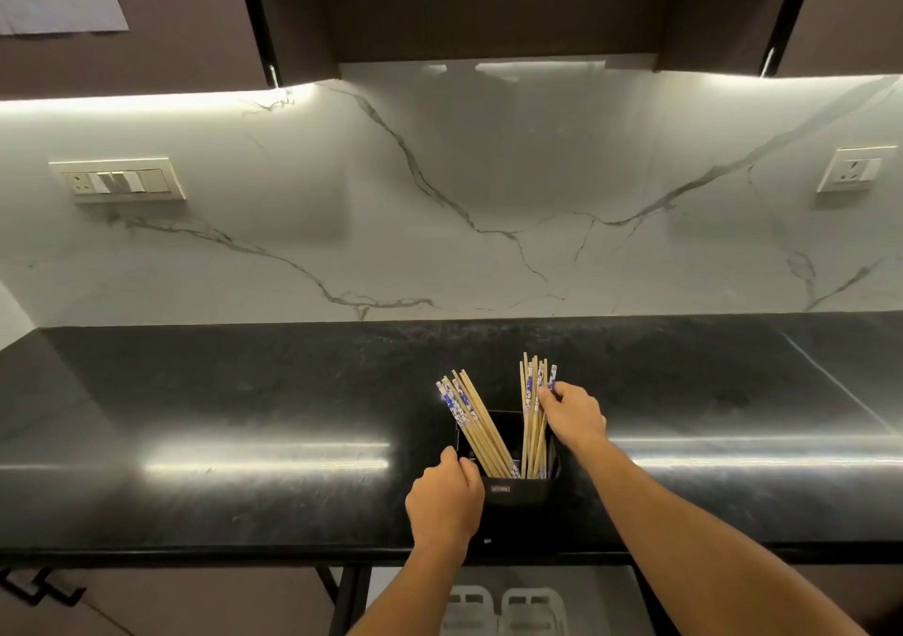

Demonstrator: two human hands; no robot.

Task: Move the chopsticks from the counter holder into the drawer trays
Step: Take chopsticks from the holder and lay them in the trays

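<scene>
Two bunches of pale wooden chopsticks with blue-and-white patterned tops stand in a small black square holder (519, 491) near the front edge of the glossy black stone desk (244, 405). One bunch, the left chopsticks (471, 427), leans toward the far left; the other, the right chopsticks (533, 415), stands nearly upright at the holder's right side. The right hand (569, 413) comes in from the near right with its fingers curled around the upper part of the upright bunch, thumb against the patterned ends. The left hand (447, 498) rests against the left wall of the holder, fingers bent over its rim (whether it grips the rim or only touches it cannot be told). Behind the desk rises a white marble-veined backsplash (488, 195), with a cream switch plate (117, 180) at far left and a cream wall socket (856, 169) at far right. Dark brown upper cabinets (488, 0) hang above, lit from beneath. Below the desk's near edge, two white slatted plastic objects (503, 608) sit on the floor between black metal legs.
</scene>
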